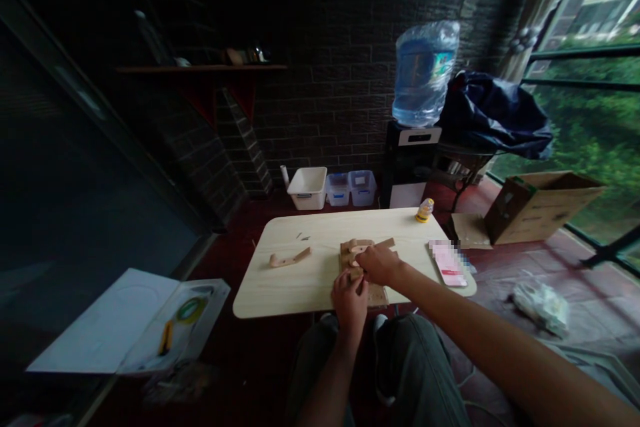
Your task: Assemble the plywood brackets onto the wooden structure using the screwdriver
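A wooden board with curved wooden pieces on it lies near the middle of the light table. My left hand is closed at the board's left side, its fingertips round a small wooden part. Over the board, my right hand is closed with its fingers pointing left, just above my left fingertips. What the right fingers hold is too small to make out. Another curved wooden piece lies apart on the left of the table.
Small dark bits lie at the table's back left. A yellow-capped bottle and a pink sheet are on the right. Beyond stand plastic bins, a water dispenser and a cardboard box. An open case sits at left.
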Available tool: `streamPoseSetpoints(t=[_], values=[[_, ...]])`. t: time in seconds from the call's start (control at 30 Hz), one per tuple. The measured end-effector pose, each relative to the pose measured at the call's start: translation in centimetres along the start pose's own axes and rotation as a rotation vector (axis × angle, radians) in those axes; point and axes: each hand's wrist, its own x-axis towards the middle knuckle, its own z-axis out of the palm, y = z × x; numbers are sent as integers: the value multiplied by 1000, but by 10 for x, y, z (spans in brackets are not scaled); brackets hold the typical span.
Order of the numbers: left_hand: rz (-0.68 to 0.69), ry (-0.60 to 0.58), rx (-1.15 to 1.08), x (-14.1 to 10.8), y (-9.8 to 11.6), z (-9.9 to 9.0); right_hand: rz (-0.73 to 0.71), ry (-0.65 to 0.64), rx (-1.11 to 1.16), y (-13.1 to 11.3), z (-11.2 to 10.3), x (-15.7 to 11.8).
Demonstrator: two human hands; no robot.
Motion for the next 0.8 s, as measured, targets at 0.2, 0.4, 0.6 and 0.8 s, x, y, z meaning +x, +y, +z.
streamPoseSetpoints(t=[0.2,0.4,0.6,0.8], values=[[3,-3,-9,0,1,1,53,10,-13,4,1,2],[2,22,-31,-2,0,6,50,4,20,11,5,6],[12,33,0,-2,-1,9,59,10,37,16,9,7],[13,17,38,-2,-1,9,118,6,82,16,9,7]])
